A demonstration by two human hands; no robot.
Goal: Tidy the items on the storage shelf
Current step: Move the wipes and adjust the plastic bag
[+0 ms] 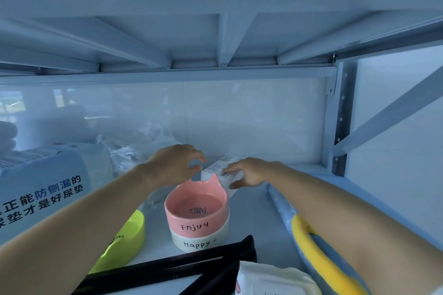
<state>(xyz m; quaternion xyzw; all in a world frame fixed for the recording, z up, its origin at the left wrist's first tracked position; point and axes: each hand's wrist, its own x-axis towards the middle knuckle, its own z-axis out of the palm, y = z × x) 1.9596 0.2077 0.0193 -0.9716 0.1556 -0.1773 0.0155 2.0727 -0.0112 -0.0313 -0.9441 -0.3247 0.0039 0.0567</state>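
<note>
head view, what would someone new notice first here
Probably the pink cat-eared bowl marked "Enjoy", stacked on a white bowl marked "Happy", at the middle of the shelf. Just behind it the right hand grips a small white box, while the left hand hovers open beside it. At far left sits a big blue pack with Chinese print.

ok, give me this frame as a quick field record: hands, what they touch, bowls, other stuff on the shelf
left hand: open, fingers curled, above pink bowl's rim, holding nothing
right hand: resting on the white box, grip unclear
pink bowl: cat-eared, "Enjoy", stacked in the white bowl marked "Happy"
green bowl: left of the stack
front: black straps, wipes pack
left: blue package
</note>
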